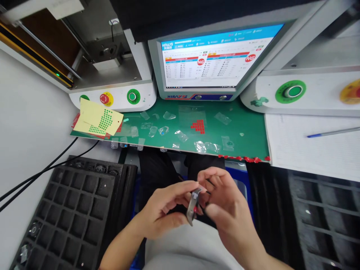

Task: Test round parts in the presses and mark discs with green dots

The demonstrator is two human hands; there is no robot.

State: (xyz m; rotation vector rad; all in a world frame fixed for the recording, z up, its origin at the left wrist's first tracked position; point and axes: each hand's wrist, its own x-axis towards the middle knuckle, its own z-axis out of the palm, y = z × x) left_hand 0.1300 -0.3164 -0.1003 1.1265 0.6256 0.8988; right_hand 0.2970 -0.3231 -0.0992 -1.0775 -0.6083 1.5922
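My left hand [165, 208] is closed in a pinch on a small curved metal part [193, 206], grey and shiny, turned nearly edge-on. It looks like a watch case, with a red spot on its right side. Just to the right, my right hand [225, 206] has its fingers curved and apart, with the thumb a little blurred. Short thin dark pieces show between the part and the right fingers; whether they touch cannot be made out. Both hands are above my lap, in front of the green work surface [247, 131].
A monitor [202, 63] showing two red NG marks stands behind. Button-fronted machines [118, 95] flank it. Clear film scraps, red stickers [199, 126] and a yellow sticker sheet [98, 118] lie on the green surface. Black compartment trays [75, 210] sit left and right; a pen [332, 132] rests on paper.
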